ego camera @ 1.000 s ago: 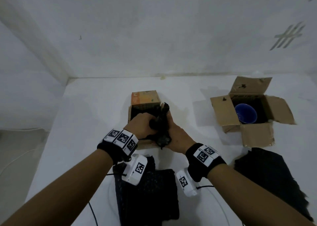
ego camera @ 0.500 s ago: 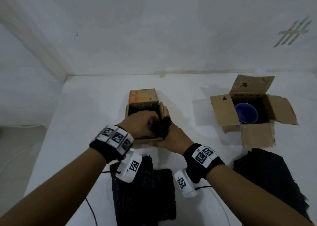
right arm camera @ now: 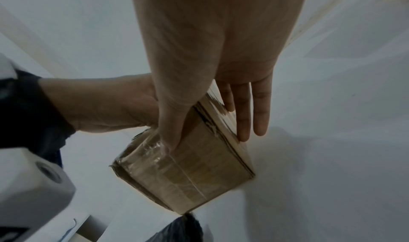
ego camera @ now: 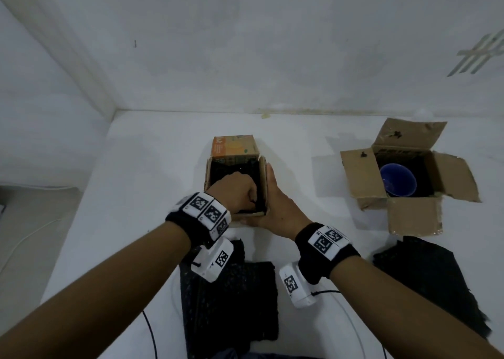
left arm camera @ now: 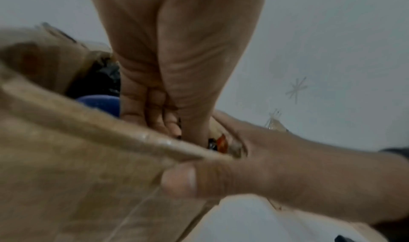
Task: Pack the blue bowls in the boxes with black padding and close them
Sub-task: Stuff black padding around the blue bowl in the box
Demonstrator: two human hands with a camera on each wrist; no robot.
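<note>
A small cardboard box with an orange back flap stands at the table's middle. My left hand is inside it, fingers curled round black padding and pushing it down. The left wrist view shows those curled fingers beside a blue bowl low in the box. My right hand lies flat against the box's right wall, fingers straight, thumb on the near face of the box. A second box stands open at the right with a blue bowl on black padding.
Loose black padding sheets lie near me, one in the middle and one at the right. The white table meets a white wall at the back. Thin cables run by my wrists.
The black padding held above the small box has gone down into it. My left hand followed it inside, and my right hand let go and moved flat against the box's right side.
</note>
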